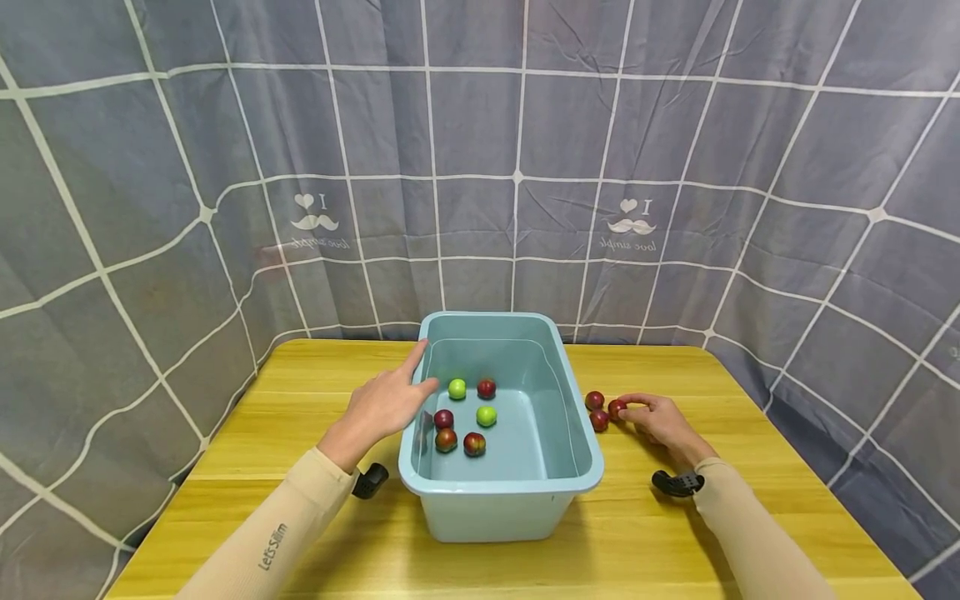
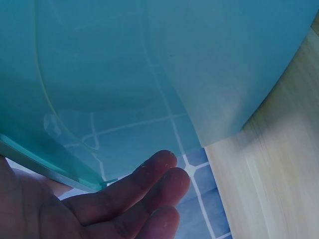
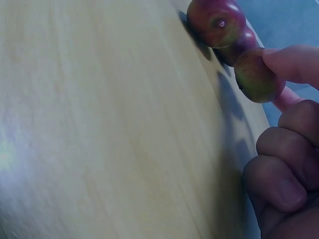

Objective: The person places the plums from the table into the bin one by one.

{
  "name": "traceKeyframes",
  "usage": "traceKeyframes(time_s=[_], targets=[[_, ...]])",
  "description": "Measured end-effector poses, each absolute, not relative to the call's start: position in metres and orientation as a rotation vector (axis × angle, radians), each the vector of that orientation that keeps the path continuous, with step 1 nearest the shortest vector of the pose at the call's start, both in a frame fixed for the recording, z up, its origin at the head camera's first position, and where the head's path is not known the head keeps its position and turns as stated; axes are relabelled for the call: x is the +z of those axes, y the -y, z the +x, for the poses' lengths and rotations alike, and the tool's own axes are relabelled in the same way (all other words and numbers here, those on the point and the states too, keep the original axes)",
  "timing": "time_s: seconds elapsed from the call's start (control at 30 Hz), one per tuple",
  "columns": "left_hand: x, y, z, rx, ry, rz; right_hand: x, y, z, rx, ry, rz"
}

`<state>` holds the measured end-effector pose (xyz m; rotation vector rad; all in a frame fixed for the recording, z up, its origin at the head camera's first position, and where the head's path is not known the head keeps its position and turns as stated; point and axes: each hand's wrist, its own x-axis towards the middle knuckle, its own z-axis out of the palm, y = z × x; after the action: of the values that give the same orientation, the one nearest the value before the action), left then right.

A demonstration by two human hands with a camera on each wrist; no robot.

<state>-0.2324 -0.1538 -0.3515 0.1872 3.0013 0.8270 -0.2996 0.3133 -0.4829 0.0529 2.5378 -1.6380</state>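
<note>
My left hand (image 1: pixel 386 400) holds the left rim of a light blue plastic tub (image 1: pixel 501 485). Its thumb reaches over the rim, and the other fingers (image 2: pixel 162 186) lie along the outer wall in the left wrist view. To the right of the tub, my right hand (image 1: pixel 663 423) pinches a plum (image 3: pixel 256 77) between thumb and index finger, the remaining fingers curled in. That plum is red and greenish, close beside two more red plums (image 1: pixel 595 400) on the table. Inside the tub lie several dark red plums (image 1: pixel 474 443) and two bright green round fruits (image 1: pixel 487 416).
The tub stands in the middle of a yellow wood-grain table (image 1: pixel 337 533). A grey curtain (image 1: pixel 480 217) with white grid lines hangs behind the table and round both sides. Black straps (image 1: pixel 677 483) sit at both wrists.
</note>
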Motion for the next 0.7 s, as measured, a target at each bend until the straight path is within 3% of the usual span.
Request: traceKeyframes(time_s=[0.7], targets=[[-0.350,0.155,-0.233,0.815,-3.004,0.188,-0.432,-0.307,-0.304,-1.559,-2.629,-0.147]])
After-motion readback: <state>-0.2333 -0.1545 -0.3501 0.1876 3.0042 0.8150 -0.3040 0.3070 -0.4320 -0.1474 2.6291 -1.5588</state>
